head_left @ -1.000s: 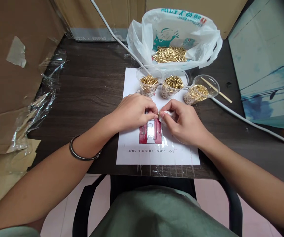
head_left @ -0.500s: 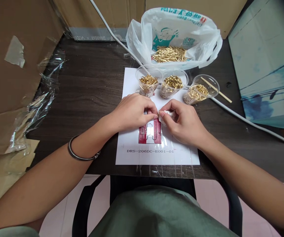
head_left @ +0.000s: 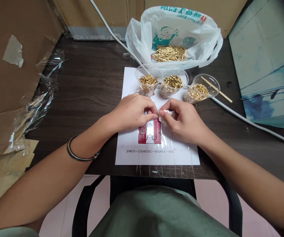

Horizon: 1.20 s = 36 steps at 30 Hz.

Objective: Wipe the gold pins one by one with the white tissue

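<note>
My left hand [head_left: 138, 112] pinches a tiny gold-coloured metal pin [head_left: 157, 114], mostly hidden by the fingertips. Close against it, my right hand [head_left: 183, 120] grips a crumpled white tissue [head_left: 167, 116], its thumb and forefinger pressed at the pin. Both hands are above a white paper sheet [head_left: 132, 158] with a red and white printed picture [head_left: 150, 133] and a line of lettering. Just beyond the fingers stand three clear plastic cups holding small gold metal pieces: a left cup [head_left: 148, 90], a middle cup [head_left: 168, 92] and a tilted right cup [head_left: 193, 98].
Behind the cups sits an open white plastic bag [head_left: 142, 46] with longer gold pins [head_left: 170, 53]. A thin wooden stick [head_left: 225, 96] lies by the right cup. A white cable [head_left: 250, 122] crosses the dark table [head_left: 87, 75]. Cardboard [head_left: 13, 75] with loose tape borders the left.
Both hands stay nearly in place, fingertips together at the pin. The view has shifted very slightly.
</note>
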Motion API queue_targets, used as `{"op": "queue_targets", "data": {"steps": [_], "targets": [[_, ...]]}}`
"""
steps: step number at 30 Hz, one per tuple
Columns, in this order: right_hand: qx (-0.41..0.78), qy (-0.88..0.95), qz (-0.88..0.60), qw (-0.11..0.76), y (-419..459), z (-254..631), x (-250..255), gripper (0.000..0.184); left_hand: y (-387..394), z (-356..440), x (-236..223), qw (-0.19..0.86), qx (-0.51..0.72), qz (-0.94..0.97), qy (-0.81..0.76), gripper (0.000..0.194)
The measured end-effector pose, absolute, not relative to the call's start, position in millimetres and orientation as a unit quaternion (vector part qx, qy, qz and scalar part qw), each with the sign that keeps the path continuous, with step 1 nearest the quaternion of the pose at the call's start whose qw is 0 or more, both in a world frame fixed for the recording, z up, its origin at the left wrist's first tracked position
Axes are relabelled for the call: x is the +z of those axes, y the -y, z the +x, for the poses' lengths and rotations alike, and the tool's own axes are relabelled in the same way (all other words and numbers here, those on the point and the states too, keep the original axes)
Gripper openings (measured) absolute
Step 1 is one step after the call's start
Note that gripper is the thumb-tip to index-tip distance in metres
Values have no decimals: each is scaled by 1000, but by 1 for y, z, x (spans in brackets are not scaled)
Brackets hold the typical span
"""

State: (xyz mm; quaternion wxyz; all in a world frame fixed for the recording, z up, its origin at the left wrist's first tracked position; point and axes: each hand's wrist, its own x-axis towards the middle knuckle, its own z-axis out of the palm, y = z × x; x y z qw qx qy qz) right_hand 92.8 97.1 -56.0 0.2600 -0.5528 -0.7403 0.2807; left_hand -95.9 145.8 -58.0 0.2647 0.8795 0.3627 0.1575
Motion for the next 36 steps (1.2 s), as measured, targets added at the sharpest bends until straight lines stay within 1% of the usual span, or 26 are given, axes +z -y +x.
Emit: {"op": "queue_targets", "data": {"steps": [8,15,19,24,26,28,29,30,32,34,36], "targets": [[277,748,-544,260,-97,92,-55,10,-146,-96,-59,260,160,883,-356,13],[303,731,-552,262,-97,96,-55,12,-147,-96,-58,265,162,880,-359,13],[299,712,-560,301,-96,103,-52,10,-147,-97,-57,270,168,879,-356,11],[257,714,-545,358,-87,115,-33,9,-146,-97,-53,277,161,881,-349,9],[195,729,-537,377,-86,122,-21,10,-146,-97,-52,279,158,880,-349,9],[103,727,-554,392,-92,131,-9,10,-145,-97,-51,279,157,882,-346,8],[66,717,-578,384,-97,137,-3,11,-145,-97,-51,276,159,883,-345,8],[38,706,-607,363,-104,143,1,17,-145,-97,-50,273,162,883,-347,7],[24,709,-650,271,-119,156,7,20,-146,-97,-50,270,172,879,-354,7],[48,714,-673,186,-133,167,8,13,-146,-98,-50,274,179,872,-364,7],[76,707,-690,137,-143,173,8,8,-147,-98,-50,281,178,869,-365,8]]}}
